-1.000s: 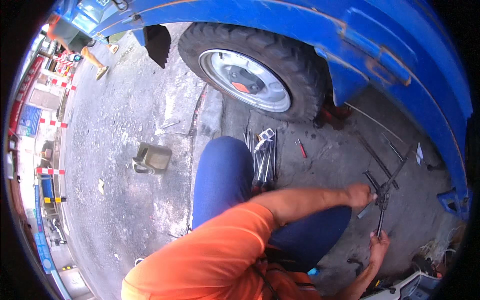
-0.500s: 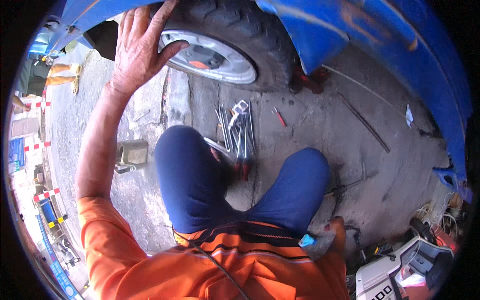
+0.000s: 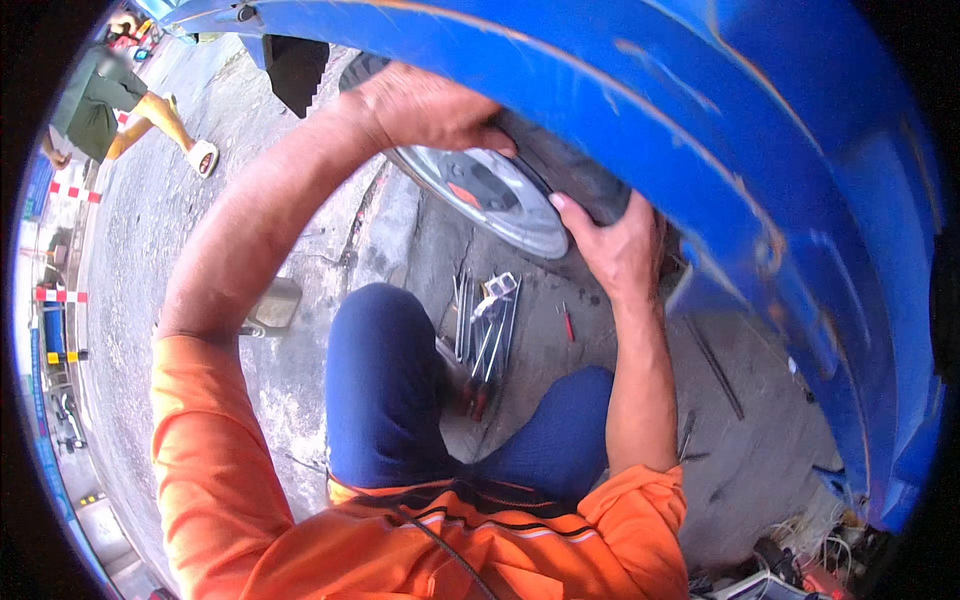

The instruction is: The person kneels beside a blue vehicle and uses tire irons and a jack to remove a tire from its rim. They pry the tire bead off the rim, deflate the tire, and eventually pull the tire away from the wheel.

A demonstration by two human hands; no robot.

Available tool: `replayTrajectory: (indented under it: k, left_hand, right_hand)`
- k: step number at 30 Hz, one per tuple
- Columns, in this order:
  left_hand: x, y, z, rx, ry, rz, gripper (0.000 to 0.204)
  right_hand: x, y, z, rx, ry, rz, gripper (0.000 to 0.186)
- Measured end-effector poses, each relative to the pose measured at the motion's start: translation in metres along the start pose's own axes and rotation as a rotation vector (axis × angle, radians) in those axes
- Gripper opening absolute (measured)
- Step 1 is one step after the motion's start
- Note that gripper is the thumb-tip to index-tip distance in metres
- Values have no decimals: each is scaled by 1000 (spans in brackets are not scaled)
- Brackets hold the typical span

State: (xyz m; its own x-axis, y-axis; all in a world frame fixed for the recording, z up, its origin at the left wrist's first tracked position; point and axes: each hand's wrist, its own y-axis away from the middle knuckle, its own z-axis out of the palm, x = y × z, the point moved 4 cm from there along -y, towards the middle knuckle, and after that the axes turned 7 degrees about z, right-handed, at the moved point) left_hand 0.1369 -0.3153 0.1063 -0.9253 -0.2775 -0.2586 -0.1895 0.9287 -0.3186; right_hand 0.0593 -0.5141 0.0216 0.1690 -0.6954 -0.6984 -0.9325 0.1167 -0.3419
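**Tyre point(image 3: 582, 178) handled two-handed beneath blue bodywork point(image 3: 640, 90)**

Left hand point(image 3: 430, 108) lies across the tyre's upper left; its fingertips are hidden, so cannot tell their spread. Right hand point(image 3: 622, 245) rests at the right edge, thumb wide of the fingers, pale rim point(image 3: 535, 228) exposed between hands. Bodywork's lower edge runs close over both, leaving tight room above. Pavement point(image 3: 220, 230) opens broadly leftward. Metal tools point(image 3: 488, 322) lie just beside the left knee point(image 3: 378, 310).

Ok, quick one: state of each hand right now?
Left hand: at the tyre, fingertips hidden by the blue bodywork; open or closed can't be told.
Right hand: open at the tyre's edge, thumb extended.
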Motion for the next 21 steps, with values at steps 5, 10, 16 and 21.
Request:
replayTrajectory:
  k: [5,10,16,21]
  left_hand:
    - [17,-10,7,-20,43,-156,68]
    - [25,19,-15,132,-66,-96,81]
    - [-28,85,-34,-5,-270,-338,77]
    - [-19,65,-8,82,95,-323,60]
  right_hand:
    - [15,11,8,229,49,70,81]
    - [73,44,10,198,60,-5,100]
    - [108,85,24,125,25,187,103]
    - [-17,14,3,65,71,32,102]
